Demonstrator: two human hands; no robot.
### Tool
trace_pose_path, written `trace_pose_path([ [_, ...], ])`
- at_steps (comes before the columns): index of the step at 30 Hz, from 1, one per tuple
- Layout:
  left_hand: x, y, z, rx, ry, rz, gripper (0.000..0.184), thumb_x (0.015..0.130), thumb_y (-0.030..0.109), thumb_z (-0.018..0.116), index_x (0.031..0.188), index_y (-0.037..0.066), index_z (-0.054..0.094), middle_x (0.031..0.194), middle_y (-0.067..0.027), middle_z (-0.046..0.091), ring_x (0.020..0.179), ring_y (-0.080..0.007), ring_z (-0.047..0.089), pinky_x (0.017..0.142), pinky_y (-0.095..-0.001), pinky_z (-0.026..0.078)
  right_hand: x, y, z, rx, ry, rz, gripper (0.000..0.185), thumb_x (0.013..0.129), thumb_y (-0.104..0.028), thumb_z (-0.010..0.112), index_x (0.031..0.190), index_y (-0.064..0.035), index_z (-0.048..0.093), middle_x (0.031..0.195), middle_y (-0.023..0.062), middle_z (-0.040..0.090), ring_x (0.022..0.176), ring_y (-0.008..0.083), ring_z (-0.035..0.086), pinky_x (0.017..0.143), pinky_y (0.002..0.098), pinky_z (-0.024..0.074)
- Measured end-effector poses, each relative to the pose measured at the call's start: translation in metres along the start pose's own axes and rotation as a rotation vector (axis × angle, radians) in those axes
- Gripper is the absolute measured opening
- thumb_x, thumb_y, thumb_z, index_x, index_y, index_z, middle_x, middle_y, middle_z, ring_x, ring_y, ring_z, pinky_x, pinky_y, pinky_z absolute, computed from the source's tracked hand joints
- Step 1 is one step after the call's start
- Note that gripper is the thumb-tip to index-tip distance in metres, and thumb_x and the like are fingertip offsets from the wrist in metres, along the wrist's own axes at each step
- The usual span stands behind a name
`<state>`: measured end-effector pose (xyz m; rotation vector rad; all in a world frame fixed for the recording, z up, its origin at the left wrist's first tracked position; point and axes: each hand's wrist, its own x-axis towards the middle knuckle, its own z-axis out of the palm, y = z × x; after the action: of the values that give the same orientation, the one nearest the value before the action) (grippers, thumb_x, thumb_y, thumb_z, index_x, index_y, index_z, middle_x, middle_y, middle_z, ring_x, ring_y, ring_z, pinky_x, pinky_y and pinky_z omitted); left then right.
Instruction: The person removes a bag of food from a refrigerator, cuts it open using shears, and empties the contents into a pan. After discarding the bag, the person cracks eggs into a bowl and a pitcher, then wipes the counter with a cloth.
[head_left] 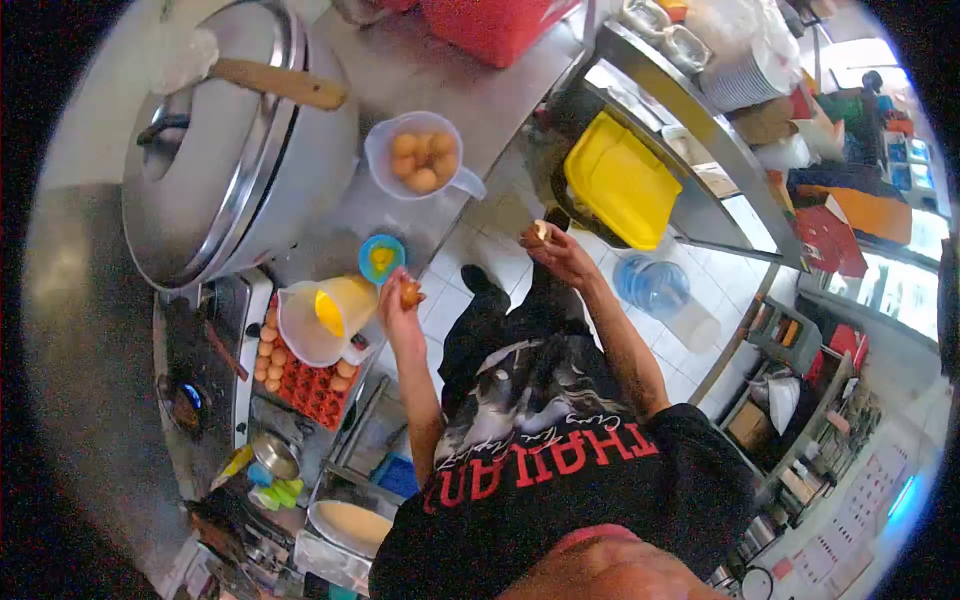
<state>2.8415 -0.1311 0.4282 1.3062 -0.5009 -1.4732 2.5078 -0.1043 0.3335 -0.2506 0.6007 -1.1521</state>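
My left hand (402, 318) is closed around a brown egg (411, 293), beside a small blue bowl (401, 247) holding yellow yolk. I cannot tell whether that egg is whole or a shell piece. Out to the right, over the floor, my right hand (567, 258) grips a brown eggshell (541, 231) whose white inside shows. A clear plastic pitcher (297, 335) with yellow liquid egg stands left of my left hand, above a red egg tray (318, 398) that has several eggs. Farther up the counter, a second pitcher (378, 152) holds several brown eggs.
A large lidded metal pot (215, 150), with a wooden-handled tool (280, 84) on it, fills the upper left. Below it a gas burner (190, 398) shows a blue flame. A yellow bin lid (620, 180) and a big water bottle (650, 283) are on the right.
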Motion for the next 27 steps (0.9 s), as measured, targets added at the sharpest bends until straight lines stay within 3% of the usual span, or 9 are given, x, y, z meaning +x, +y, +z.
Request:
trace_pose_path([
  [7, 0.003, -0.014, -0.014, -0.350, -0.097, -0.036, 0.046, 0.086, 0.016, 0.055, 0.129, 0.000, 0.049, 0.124, -0.0136, 0.054, 0.111, -0.0335, 0.057, 0.096, -0.0429, 0.049, -0.004, -0.031, -0.187, 0.219, 0.483, -0.284, 0.050, 0.092, -0.013, 0.058, 0.138, -0.0028, 0.040, 0.134, 0.0178, 0.050, 0.116, 0.0282, 0.054, 0.099, 0.0420, 0.0465],
  [9, -0.005, -0.015, -0.011, -0.354, -0.030, -0.005, 0.048, 0.085, 0.014, 0.057, 0.129, -0.001, 0.048, 0.124, -0.0151, 0.054, 0.113, -0.0356, 0.056, 0.098, -0.0442, 0.048, 0.012, -0.050, -0.201, 0.382, 0.696, -0.073, 0.043, 0.094, -0.014, 0.054, 0.134, -0.0010, 0.044, 0.130, 0.0169, 0.054, 0.115, 0.0286, 0.055, 0.095, 0.0409, 0.0504],
  [10, -0.010, -0.011, -0.003, -0.346, 0.014, 0.013, 0.048, 0.085, 0.013, 0.057, 0.129, -0.002, 0.048, 0.124, -0.0154, 0.054, 0.113, -0.0358, 0.056, 0.099, -0.0444, 0.048, 0.023, -0.055, -0.166, 0.150, 0.730, -0.027, 0.035, 0.094, -0.013, 0.055, 0.125, 0.0020, 0.051, 0.119, 0.0150, 0.060, 0.104, 0.0250, 0.061, 0.085, 0.0336, 0.0552],
  [15, -0.015, -0.009, 0.004, -0.324, 0.114, 0.099, 0.042, 0.089, 0.010, 0.056, 0.128, -0.005, 0.047, 0.124, -0.0183, 0.054, 0.111, -0.0357, 0.057, 0.100, -0.0435, 0.048, 0.082, -0.128, 0.115, -0.991, 0.254, -0.184, 0.031, 0.088, -0.013, 0.065, 0.118, -0.0072, 0.060, 0.092, 0.0062, 0.069, 0.080, 0.0184, 0.065, 0.072, 0.0296, 0.0529],
  [18, -0.009, -0.012, 0.008, -0.337, 0.127, 0.110, 0.041, 0.093, 0.011, 0.054, 0.129, -0.006, 0.046, 0.124, -0.0192, 0.053, 0.111, -0.0340, 0.058, 0.099, -0.0430, 0.049, 0.150, -0.118, 0.193, -1.675, -0.102, -0.609, 0.031, 0.081, -0.019, 0.068, 0.111, -0.0091, 0.065, 0.096, 0.0107, 0.070, 0.085, 0.0225, 0.068, 0.069, 0.0366, 0.0543],
  [19, -0.009, -0.014, 0.007, -0.337, 0.127, 0.116, 0.041, 0.093, 0.012, 0.054, 0.130, -0.006, 0.046, 0.124, -0.0193, 0.053, 0.110, -0.0337, 0.058, 0.099, -0.0429, 0.049, 0.170, -0.110, 0.212, -1.930, -0.209, -0.742, 0.029, 0.079, -0.021, 0.068, 0.106, -0.0100, 0.067, 0.099, 0.0121, 0.069, 0.088, 0.0248, 0.069, 0.070, 0.0391, 0.0548],
  [22, -0.013, -0.006, 0.009, -0.326, 0.110, 0.152, 0.043, 0.093, 0.010, 0.052, 0.132, -0.007, 0.044, 0.124, -0.0194, 0.053, 0.111, -0.0318, 0.058, 0.098, -0.0430, 0.050, 0.214, -0.079, 0.233, -2.535, -0.424, -0.433, 0.023, 0.080, -0.027, 0.065, 0.097, -0.0122, 0.069, 0.102, 0.0120, 0.069, 0.091, 0.0299, 0.068, 0.074, 0.0425, 0.0554],
  [25, -0.021, -0.001, 0.007, -0.331, 0.113, 0.154, 0.044, 0.092, 0.007, 0.051, 0.133, -0.007, 0.044, 0.125, -0.0191, 0.053, 0.111, -0.0302, 0.058, 0.098, -0.0422, 0.050, 0.234, -0.059, 0.227, -2.635, -0.360, -0.278, 0.022, 0.080, -0.030, 0.064, 0.095, -0.0147, 0.068, 0.101, 0.0095, 0.070, 0.091, 0.0282, 0.069, 0.075, 0.0410, 0.0558],
  [27, -0.024, -0.001, 0.003, -0.342, 0.119, 0.148, 0.044, 0.091, 0.004, 0.048, 0.133, -0.007, 0.043, 0.125, -0.0183, 0.053, 0.112, -0.0283, 0.058, 0.097, -0.0408, 0.050, 0.241, -0.055, 0.210, -2.628, -0.450, -0.437, 0.025, 0.079, -0.033, 0.064, 0.096, -0.0153, 0.068, 0.101, 0.0084, 0.070, 0.091, 0.0275, 0.069, 0.075, 0.0409, 0.0558],
])
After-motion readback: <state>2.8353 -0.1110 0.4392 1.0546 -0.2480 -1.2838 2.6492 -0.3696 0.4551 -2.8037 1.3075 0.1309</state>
